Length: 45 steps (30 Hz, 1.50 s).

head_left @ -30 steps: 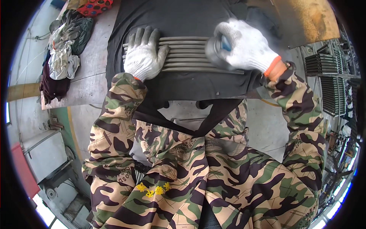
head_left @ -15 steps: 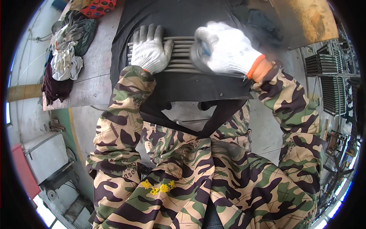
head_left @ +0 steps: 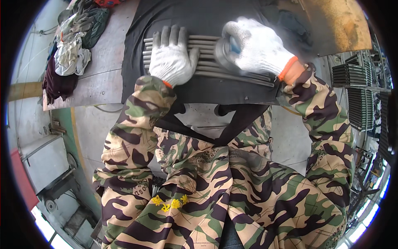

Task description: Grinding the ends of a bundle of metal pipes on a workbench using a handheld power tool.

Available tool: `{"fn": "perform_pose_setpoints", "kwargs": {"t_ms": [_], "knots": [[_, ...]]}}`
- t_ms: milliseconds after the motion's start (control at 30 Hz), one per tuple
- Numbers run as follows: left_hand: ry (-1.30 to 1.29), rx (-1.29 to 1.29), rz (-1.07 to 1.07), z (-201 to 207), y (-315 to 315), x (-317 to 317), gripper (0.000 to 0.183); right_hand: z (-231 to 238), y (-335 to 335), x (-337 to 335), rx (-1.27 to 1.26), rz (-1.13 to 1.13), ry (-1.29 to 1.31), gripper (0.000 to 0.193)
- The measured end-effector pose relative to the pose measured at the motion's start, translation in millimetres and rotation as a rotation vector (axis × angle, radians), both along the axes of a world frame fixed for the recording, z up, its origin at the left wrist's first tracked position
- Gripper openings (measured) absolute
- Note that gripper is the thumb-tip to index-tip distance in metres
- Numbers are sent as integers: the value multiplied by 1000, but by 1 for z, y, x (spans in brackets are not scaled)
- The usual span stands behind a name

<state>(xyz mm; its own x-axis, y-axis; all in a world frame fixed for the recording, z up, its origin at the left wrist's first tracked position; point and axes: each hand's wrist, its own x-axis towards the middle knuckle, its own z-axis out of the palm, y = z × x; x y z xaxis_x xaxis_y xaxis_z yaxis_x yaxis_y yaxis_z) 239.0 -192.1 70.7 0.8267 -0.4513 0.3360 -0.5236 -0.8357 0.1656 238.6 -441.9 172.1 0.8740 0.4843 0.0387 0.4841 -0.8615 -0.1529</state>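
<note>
Several thin metal rods [head_left: 206, 63] lie side by side on a black cloth, running left to right. My left hand [head_left: 173, 58], in a white glove with greyed fingers, rests flat across their left part with fingers stretched out. Over the right part is my gloved right hand [head_left: 260, 47], closed around a round grey thing with a blue part [head_left: 222, 50]. That thing is smeared by motion, so its kind does not show; it is at the rods. The nearest rods slant toward me at their right ends.
The black cloth [head_left: 199, 92] covers the middle of the table. Crumpled clothes and gloves [head_left: 74, 54] lie on the table's left. A rust-brown board [head_left: 344, 27] is at the far right. Racks of stacked dark bars [head_left: 360, 106] stand beyond the table on the right.
The nearest rods have swung apart from the others at their right ends. My left hand sits slightly farther right along the rods. My right hand still holds the blurred round thing.
</note>
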Motion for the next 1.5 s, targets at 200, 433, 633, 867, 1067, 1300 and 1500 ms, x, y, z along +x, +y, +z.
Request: {"fn": "perform_pose_setpoints", "kwargs": {"t_ms": [200, 433, 633, 867, 1067, 1300, 1500], "knots": [[-64, 43, 125, -9, -8, 30, 57, -12, -20, 16, -14, -25, -80, 27], [9, 20, -93, 3, -3, 11, 74, 1, -47, -7, -9, -38, -13, 29], [13, 73, 84, 2, -9, 28, 62, 1, -37, -34, 90, 77, -99, 30], [-53, 93, 32, -8, 0, 4, 80, 5, -43, 11, -25, -65, -47, 28], [53, 128, -38, 10, 8, -23, 126, 13, -41, 37, -43, -137, 46, 44], [206, 133, -206, 26, -29, -17, 135, 72, -110, -15, 55, -337, -92, 54], [313, 107, -303, 44, -67, -7, 124, 73, -171, -39, 100, -513, -45, 50]]}}
